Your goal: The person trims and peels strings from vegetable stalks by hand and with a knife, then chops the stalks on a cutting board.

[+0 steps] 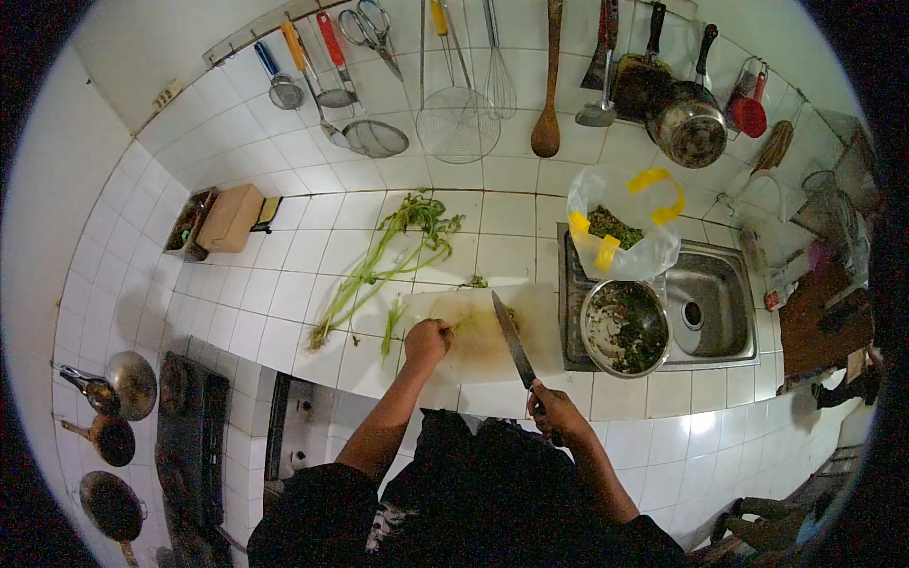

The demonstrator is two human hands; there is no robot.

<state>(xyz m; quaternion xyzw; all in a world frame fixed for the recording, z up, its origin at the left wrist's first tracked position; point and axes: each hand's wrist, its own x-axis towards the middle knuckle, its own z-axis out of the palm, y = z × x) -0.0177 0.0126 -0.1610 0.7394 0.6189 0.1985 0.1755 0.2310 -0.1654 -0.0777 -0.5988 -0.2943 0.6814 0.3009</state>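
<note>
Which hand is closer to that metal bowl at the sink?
The right hand. It grips the knife, a little below and left of the metal bowl in the picture; the left hand is farther away, at the left end of the cutting board.

I see the left hand [429,341] curled tight, its forearm [382,424] slanting back behind it; the right hand [557,414], likewise curled, sits to its right, nearer the torso [483,492].

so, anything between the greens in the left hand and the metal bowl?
Yes: the knife in the right hand, slanting over the cutting board between the greens and the metal bowl. The plastic bag is beyond the bowl, outside that line.
</note>
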